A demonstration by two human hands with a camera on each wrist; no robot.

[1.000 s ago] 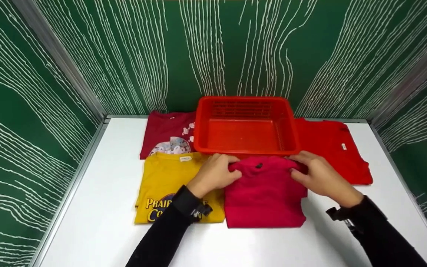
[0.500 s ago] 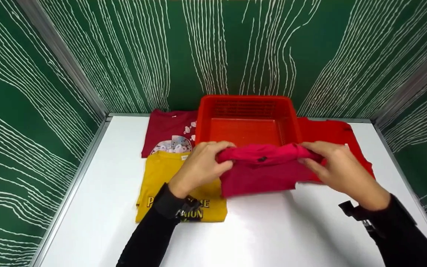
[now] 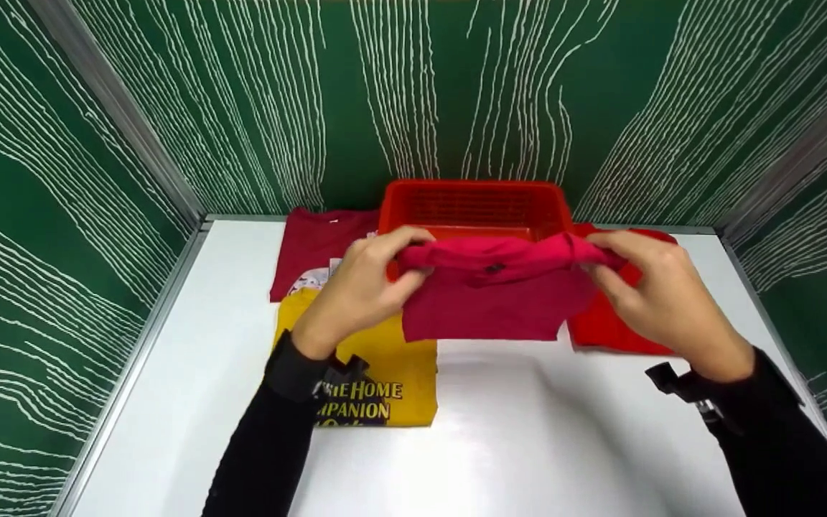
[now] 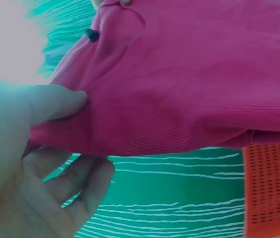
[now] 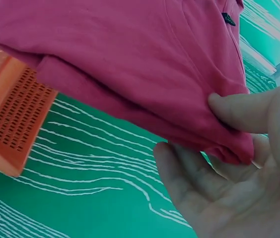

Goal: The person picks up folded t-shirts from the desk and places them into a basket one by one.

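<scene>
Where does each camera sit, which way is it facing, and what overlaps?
Head: worn on the head, facing forward and down at the pink shirt, red basket and white table; left hand, right hand and black sleeves show.
Left wrist: on that wrist, facing past the left hand's thumb and fingers to the pink shirt and green wall.
Right wrist: on that wrist, facing past the right hand's thumb and fingers to the same.
Shared: both wrist views show the dark collar mark and part of the red basket.
</scene>
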